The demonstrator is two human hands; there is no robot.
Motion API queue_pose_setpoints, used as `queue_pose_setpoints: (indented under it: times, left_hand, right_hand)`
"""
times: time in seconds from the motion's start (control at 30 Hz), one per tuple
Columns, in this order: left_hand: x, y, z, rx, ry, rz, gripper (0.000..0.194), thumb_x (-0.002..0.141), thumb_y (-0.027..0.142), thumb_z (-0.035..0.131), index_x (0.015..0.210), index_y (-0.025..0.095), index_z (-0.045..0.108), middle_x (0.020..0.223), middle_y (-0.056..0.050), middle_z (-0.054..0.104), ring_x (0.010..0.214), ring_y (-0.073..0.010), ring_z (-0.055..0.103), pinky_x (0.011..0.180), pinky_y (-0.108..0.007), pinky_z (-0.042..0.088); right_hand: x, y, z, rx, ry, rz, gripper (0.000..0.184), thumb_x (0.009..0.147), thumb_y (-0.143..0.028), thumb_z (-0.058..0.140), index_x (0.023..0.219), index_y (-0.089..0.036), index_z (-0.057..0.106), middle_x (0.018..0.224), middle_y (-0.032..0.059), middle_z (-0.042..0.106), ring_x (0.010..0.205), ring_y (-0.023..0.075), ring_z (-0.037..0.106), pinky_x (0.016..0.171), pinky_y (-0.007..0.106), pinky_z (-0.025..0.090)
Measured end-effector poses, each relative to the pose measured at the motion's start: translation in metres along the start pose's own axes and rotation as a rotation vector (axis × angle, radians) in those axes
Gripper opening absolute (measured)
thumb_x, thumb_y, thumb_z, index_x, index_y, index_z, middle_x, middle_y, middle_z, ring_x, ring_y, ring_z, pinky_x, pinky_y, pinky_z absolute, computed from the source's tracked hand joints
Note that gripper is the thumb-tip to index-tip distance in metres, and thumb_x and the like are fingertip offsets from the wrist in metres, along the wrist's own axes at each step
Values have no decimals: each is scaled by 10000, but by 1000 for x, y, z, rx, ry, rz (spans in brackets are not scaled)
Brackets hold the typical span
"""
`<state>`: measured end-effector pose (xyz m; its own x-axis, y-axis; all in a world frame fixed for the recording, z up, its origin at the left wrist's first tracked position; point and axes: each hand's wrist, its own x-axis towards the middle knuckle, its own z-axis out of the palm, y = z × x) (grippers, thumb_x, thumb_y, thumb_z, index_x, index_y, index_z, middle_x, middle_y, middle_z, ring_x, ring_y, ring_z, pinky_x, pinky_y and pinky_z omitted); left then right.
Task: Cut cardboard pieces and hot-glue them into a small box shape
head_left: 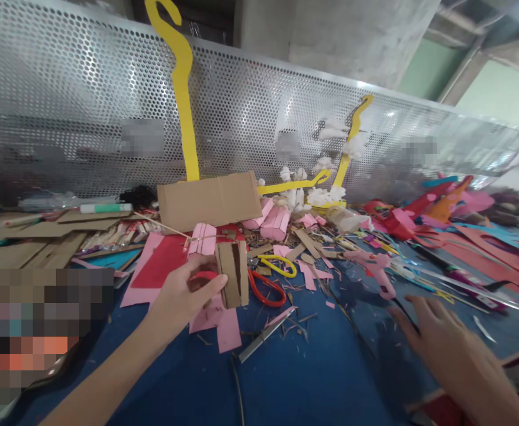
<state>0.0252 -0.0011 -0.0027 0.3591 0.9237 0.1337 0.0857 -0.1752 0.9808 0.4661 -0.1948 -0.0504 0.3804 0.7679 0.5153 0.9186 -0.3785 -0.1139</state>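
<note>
My left hand (190,290) is closed on a small folded cardboard box (233,275), thumb on its near face and a dark slit showing down its side. Over the right part of the blue table (312,378), my right hand (452,346) has its fingers stretched out and holds nothing I can see. Just beyond those fingers lies a pink hot glue gun (380,275), its dark cord running under or beside them; I cannot tell whether they touch. Scissors with red handles (268,290) and a box cutter (266,334) lie beside the held box.
Behind, a larger cardboard piece (210,201) bears a tall yellow hook shape (186,112). Pink rolled paper pieces (277,223), yellow-handled scissors (281,266) and scraps crowd the middle. A perforated metal panel (250,106) bounds the back; red paper (490,248) lies right.
</note>
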Motion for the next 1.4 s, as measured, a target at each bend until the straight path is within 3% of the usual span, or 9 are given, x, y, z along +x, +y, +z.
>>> queue_pose_setpoints:
  times: [0.13, 0.2, 0.27, 0.37, 0.5, 0.7, 1.0, 1.4]
  left_hand:
    - [-2, 4, 1, 35, -24, 4, 420, 841, 453, 715, 1139, 167, 637, 1094, -120, 715, 932, -253, 707, 773, -390, 591]
    - [-3, 6, 1, 47, -24, 9, 444, 837, 466, 715, 1145, 157, 633, 1113, -129, 706, 953, -262, 704, 788, -399, 590]
    - [-3, 8, 2, 45, -25, 15, 463, 830, 472, 717, 1151, 149, 630, 1137, -139, 700, 973, -270, 703, 801, -406, 589]
    - [-3, 9, 2, 42, -33, 17, 477, 818, 468, 721, 1152, 141, 628, 1161, -155, 701, 975, -273, 708, 822, -416, 588]
    - [-4, 14, 3, 37, -45, 17, 453, 816, 444, 716, 1151, 152, 624, 1174, -155, 708, 979, -272, 715, 851, -427, 585]
    - [-3, 13, 3, 31, -68, 45, 363, 839, 410, 701, 1105, 168, 651, 1117, -122, 731, 962, -260, 715, 863, -422, 582]
    - [-5, 4, 4, 10, -129, 70, 403, 871, 402, 714, 1199, 177, 647, 1123, -106, 722, 884, -225, 715, 761, -351, 597]
    - [-7, 9, 6, 10, -120, 46, 417, 855, 410, 722, 1201, 185, 663, 1138, -113, 742, 900, -250, 734, 761, -365, 600]
  right_hand:
    - [-17, -74, -30, 311, -267, -109, 378, 948, -565, 509, 1082, -268, 700, 985, 117, 776, 796, 305, 746, 707, 435, 584]
    - [-11, -121, -43, 503, -410, -268, 286, 962, -498, 548, 1060, -294, 723, 965, 75, 783, 794, 258, 740, 698, 372, 578]
    - [4, -166, -51, 665, -505, -335, 248, 971, -456, 559, 1023, -286, 731, 827, 39, 762, 682, 207, 701, 618, 317, 543]
    - [33, -219, -48, 887, -561, -271, 228, 985, -406, 552, 1006, -239, 706, 771, 19, 708, 607, 156, 627, 564, 280, 488]
    - [55, -258, -23, 1240, -685, -128, 264, 939, -440, 622, 1011, -187, 649, 697, -20, 602, 532, 114, 536, 510, 250, 421]
    - [49, -268, 1, 1490, -765, -51, 345, 872, -511, 721, 853, -183, 616, 646, -62, 499, 511, 78, 415, 499, 236, 315]
    - [43, -262, 0, 1425, -729, -93, 325, 896, -497, 705, 841, -182, 645, 652, -44, 517, 562, 101, 445, 539, 249, 353]
    - [40, -263, 1, 1384, -709, -66, 341, 893, -513, 698, 800, -192, 627, 615, -43, 527, 557, 114, 459, 546, 256, 353]
